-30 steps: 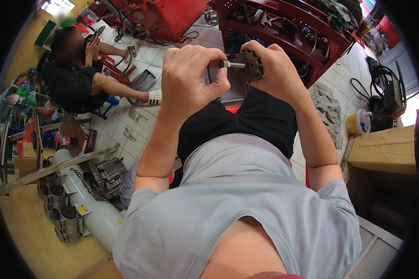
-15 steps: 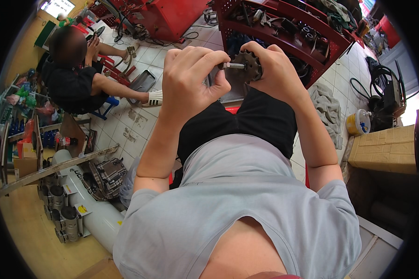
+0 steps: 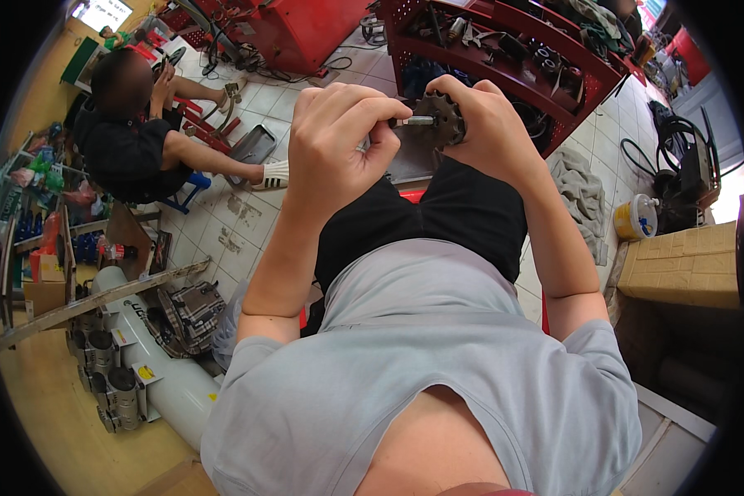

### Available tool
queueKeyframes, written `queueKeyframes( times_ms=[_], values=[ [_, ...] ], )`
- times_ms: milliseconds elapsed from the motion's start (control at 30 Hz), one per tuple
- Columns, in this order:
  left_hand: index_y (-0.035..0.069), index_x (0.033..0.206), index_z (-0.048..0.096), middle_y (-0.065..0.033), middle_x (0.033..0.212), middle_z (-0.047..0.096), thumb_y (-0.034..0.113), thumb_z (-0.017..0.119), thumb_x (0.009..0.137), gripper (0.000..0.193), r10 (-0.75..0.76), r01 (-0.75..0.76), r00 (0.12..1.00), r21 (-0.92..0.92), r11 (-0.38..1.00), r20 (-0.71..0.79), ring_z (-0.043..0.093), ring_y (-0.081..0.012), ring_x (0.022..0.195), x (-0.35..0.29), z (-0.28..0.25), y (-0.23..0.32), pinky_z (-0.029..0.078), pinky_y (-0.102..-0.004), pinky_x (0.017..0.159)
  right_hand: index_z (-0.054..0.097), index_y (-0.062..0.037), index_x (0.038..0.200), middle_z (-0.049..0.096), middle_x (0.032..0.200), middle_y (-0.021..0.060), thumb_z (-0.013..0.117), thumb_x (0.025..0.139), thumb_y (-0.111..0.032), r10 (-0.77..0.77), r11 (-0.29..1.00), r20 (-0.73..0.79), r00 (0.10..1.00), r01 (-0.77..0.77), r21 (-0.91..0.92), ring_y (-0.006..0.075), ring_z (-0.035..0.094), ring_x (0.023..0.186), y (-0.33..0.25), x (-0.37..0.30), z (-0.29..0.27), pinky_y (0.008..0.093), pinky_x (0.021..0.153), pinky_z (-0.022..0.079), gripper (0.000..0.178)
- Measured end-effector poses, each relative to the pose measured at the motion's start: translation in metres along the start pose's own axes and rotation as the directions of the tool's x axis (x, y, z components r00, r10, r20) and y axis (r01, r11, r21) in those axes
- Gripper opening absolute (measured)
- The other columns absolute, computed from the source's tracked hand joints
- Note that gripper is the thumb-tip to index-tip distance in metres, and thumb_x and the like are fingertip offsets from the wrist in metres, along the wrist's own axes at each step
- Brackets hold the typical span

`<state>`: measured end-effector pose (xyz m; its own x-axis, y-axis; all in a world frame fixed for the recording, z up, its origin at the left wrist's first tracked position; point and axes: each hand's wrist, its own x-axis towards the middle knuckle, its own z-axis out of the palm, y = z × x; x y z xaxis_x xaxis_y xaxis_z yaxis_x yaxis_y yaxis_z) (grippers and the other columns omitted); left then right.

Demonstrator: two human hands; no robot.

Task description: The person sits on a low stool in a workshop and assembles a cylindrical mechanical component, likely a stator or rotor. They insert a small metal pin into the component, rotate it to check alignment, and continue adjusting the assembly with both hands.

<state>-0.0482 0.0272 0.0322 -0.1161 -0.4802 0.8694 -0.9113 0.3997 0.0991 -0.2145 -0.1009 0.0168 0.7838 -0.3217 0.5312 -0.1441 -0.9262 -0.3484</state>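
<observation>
In front of my lap, my right hand [image 3: 494, 132] grips a dark toothed sprocket [image 3: 448, 121] by its rim, thumb and fingers on its right side. A silvery bolt [image 3: 419, 121] sticks out leftward from the sprocket's middle. At the bolt's outer end, my left hand [image 3: 332, 136] is closed in a pinch, with thumb and forefinger together and the other fingers curled. The fingertips partly cover that end of the bolt. How deep the bolt sits in the sprocket is hidden.
Beyond my hands stands a red tool cart [image 3: 504, 50] full of parts. A seated person [image 3: 132, 124] is at the left, near a metal tray [image 3: 255, 143]. Rightward are a grey cloth [image 3: 579, 194], a yellow-white bucket [image 3: 636, 217] and a cardboard box [image 3: 682, 266].
My left thumb and forefinger have drawn closer together at the bolt's outer end. The bolt's visible end has dipped slightly. My right hand and the sprocket stay nearly in place.
</observation>
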Motion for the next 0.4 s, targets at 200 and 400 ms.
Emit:
queueKeyframes(
  times_ms=[200,400],
  values=[
    [0.009,0.086,0.068,-0.0004,0.077,0.064,-0.002,0.067,0.068,0.021,-0.064,0.055,0.992,-0.088,0.995,-0.104,0.059,-0.0139,0.069,0.005,-0.002,-0.003,0.039,-0.0293,0.066,0.052,-0.0105,0.101,0.065,0.078,0.0077,0.075,0.067,-0.016,-0.013,1.000,0.001,1.000,0.013,0.020,0.0285,0.062,0.075,0.002,0.001,0.000,0.0365,0.075,0.041,0.042],
    [-0.005,0.106,0.057,-0.0172,0.091,0.063,0.040,0.052,0.082,0.051,0.180,-0.222,0.960,-0.192,0.956,-0.214,0.060,-0.0276,0.084,0.046,-0.105,0.011,0.043,-0.0408,0.080,0.053,-0.0110,0.099,0.066,0.079,0.0062,0.077,0.068,-0.019,-0.018,0.999,-0.020,1.000,0.017,-0.028,0.0264,0.063,0.076,0.002,0.004,0.004,0.0357,0.074,0.040,0.041]
  ],
)
